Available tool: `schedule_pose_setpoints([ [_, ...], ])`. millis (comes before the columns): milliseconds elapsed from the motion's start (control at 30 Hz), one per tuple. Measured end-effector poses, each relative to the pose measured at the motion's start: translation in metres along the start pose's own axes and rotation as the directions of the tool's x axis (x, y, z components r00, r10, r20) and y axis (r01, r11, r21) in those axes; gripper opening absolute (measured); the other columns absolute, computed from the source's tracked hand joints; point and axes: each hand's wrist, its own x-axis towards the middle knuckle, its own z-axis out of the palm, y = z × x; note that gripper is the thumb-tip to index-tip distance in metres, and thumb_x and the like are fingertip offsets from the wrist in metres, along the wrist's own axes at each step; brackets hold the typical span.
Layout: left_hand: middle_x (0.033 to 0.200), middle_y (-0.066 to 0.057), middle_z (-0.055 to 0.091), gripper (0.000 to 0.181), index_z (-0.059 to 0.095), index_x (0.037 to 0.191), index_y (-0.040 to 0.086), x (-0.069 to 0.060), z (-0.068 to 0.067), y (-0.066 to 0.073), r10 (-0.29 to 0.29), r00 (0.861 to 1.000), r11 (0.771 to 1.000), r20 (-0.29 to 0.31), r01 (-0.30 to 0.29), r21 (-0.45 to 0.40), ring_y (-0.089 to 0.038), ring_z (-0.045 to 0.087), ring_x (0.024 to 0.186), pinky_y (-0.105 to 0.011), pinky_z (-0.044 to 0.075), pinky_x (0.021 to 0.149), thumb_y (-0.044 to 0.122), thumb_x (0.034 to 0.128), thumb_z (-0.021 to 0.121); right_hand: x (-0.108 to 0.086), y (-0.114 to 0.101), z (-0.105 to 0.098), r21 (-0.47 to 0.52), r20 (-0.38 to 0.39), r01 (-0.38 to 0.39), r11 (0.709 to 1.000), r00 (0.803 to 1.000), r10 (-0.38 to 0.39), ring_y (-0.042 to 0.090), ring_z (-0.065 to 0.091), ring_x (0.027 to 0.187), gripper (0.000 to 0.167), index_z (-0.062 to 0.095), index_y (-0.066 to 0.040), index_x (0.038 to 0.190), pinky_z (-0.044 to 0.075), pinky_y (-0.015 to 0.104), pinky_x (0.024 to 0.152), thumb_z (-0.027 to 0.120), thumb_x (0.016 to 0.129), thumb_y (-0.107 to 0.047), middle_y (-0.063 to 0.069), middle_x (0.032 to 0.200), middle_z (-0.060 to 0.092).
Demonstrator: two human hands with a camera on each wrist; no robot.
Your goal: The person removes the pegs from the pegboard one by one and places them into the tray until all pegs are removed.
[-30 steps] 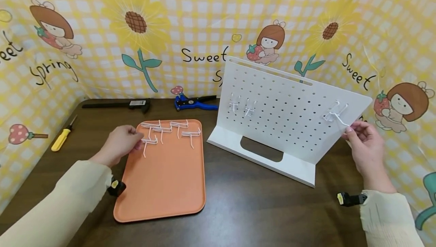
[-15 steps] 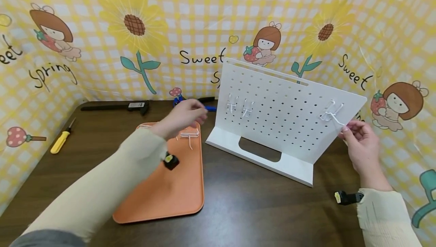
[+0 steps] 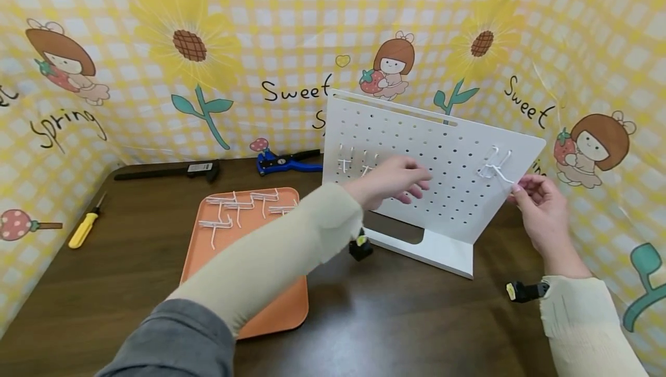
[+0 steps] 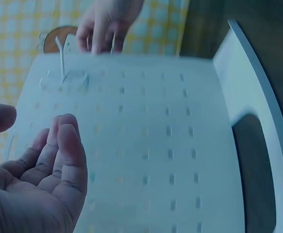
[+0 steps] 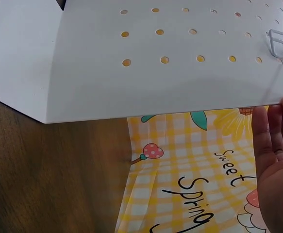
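Note:
A white pegboard (image 3: 463,232) stands tilted on its base. Its right edge is pinched between the thumb and fingers of my right hand (image 3: 543,212); the right wrist view shows the thumb on the front face and fingers behind. In front of the board's middle is my left hand (image 3: 392,180); its fingers (image 4: 71,150) are relaxed and hold nothing in the left wrist view. One white wire hook (image 3: 493,167) is fixed near the right edge. Two more wire hooks (image 3: 344,160) are at the left, one partly behind my left hand.
Several loose wire hooks (image 3: 236,200) lie on an orange tray (image 3: 299,307), partly covered by my left sleeve. Along the back are a black bar-shaped tool (image 3: 156,174) and blue-handled pliers (image 3: 291,163). A yellow screwdriver (image 3: 83,229) lies at the far left.
My left hand has moved right from the hooks on the tray to the front of the pegboard. My right hand keeps its grip on the board's edge. The view has shifted slightly.

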Motion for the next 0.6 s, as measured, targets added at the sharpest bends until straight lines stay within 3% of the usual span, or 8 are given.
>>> schedule_pose_setpoints([
  [267,0.115,-0.021,0.072,0.022,0.065,0.116,-0.003,0.031,0.057,0.018,-0.086,0.996,0.971,-0.003,0.083,-0.223,-0.019,0.067,0.077,-0.025,0.054,0.064,0.016,0.1067,0.059,-0.002,0.001,-0.001,0.017,-0.004,0.023,1.000,1.000,-0.023,0.008,0.061,0.078,0.029,0.066,-0.015,0.098,0.053,0.012,0.069,0.057,0.098,0.014,-0.001,0.090,0.061],
  [467,0.089,-0.013,0.072,0.033,0.068,0.104,-0.005,0.040,0.096,0.023,-0.144,0.989,0.906,0.013,0.137,-0.399,-0.015,0.061,0.063,-0.022,0.049,0.053,0.026,0.1078,0.058,-0.002,0.003,0.001,0.059,-0.020,0.041,0.997,0.999,-0.040,0.009,0.061,0.075,0.030,0.066,-0.014,0.095,0.054,0.013,0.068,0.058,0.096,0.015,0.001,0.087,0.061],
  [600,0.075,-0.006,0.068,0.038,0.068,0.090,-0.001,0.044,0.115,0.026,-0.168,0.985,0.855,-0.036,0.127,-0.504,-0.012,0.057,0.055,-0.019,0.044,0.046,0.032,0.1065,0.059,0.001,0.001,-0.001,0.005,-0.032,0.060,0.998,0.998,-0.060,0.007,0.060,0.075,0.030,0.066,-0.016,0.096,0.051,0.011,0.067,0.060,0.096,0.013,-0.002,0.087,0.061],
])
